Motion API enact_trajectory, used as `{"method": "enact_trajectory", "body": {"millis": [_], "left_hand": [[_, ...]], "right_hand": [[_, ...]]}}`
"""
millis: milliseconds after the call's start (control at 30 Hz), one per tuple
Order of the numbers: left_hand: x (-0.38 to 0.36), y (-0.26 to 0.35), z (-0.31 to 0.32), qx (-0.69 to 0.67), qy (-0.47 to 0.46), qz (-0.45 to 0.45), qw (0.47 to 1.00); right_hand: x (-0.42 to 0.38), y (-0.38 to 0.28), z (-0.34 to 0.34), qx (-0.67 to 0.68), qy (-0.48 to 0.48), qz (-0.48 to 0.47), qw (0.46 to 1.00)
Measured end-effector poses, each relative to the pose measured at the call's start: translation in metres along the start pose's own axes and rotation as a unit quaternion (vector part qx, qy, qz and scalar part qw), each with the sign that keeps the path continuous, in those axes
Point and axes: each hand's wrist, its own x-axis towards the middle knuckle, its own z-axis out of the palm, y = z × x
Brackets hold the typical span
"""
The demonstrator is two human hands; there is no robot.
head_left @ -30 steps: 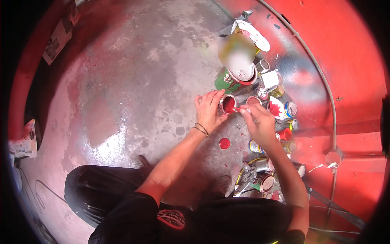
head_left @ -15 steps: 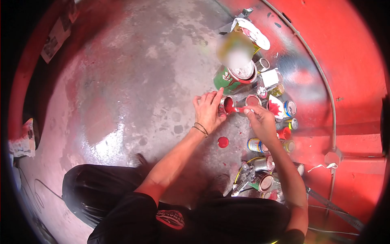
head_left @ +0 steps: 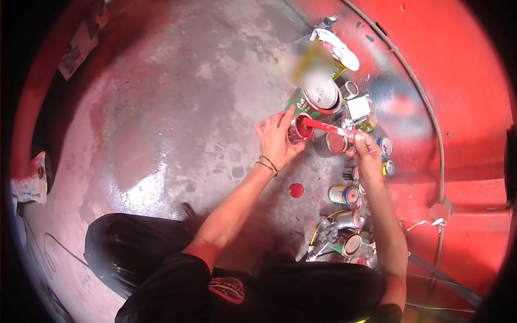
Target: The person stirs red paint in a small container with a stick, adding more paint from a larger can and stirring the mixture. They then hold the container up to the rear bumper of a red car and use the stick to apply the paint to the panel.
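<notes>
My left hand (head_left: 278, 138) is wrapped around a small paint can (head_left: 300, 131) with red paint inside, its mouth tilted toward the right. Between the thumb and fingers of my right hand (head_left: 367, 151) is a red-coated stir stick (head_left: 329, 128), whose far end rests at the can's mouth. Just under the stick stands another small can (head_left: 337, 142) with a reddish top. A large green paint can (head_left: 299, 102) is close behind my left fingertips. On the floor below my hands lies a round red lid (head_left: 296, 190).
More cans line the red wall at right, among them a blue-and-yellow can (head_left: 339, 194) and an open-topped tin (head_left: 351, 244). A spray gun (head_left: 324, 237) lies near my foot. White cloth (head_left: 339, 49) hangs at the back. A pipe (head_left: 425, 97) runs along the wall.
My right hand has moved right and slightly down, drawing the stick outward so that more of its length shows. The left hand still holds the can, now slightly turned.
</notes>
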Motion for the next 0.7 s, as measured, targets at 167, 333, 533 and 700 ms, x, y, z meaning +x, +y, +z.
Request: {"method": "enact_trajectory", "body": {"millis": [167, 333, 533, 700], "left_hand": [[0.009, 0.001, -0.004, -0.019, 0.03, 0.011, 0.999], [0.011, 0.0, -0.006, -0.022, 0.031, 0.018, 0.999], [0.01, 0.0, -0.008, -0.025, 0.028, 0.02, 0.999], [0.011, 0.001, -0.011, -0.032, 0.015, 0.017, 0.999]], "right_hand": [[-0.001, -0.016, -0.004, 0.043, -0.016, -0.023, 0.999], [0.0, -0.022, -0.005, 0.032, -0.021, -0.029, 0.999], [-0.002, -0.024, 0.001, 0.036, -0.026, -0.025, 0.999], [0.001, -0.018, 0.0, 0.026, -0.032, -0.025, 0.999]]}}
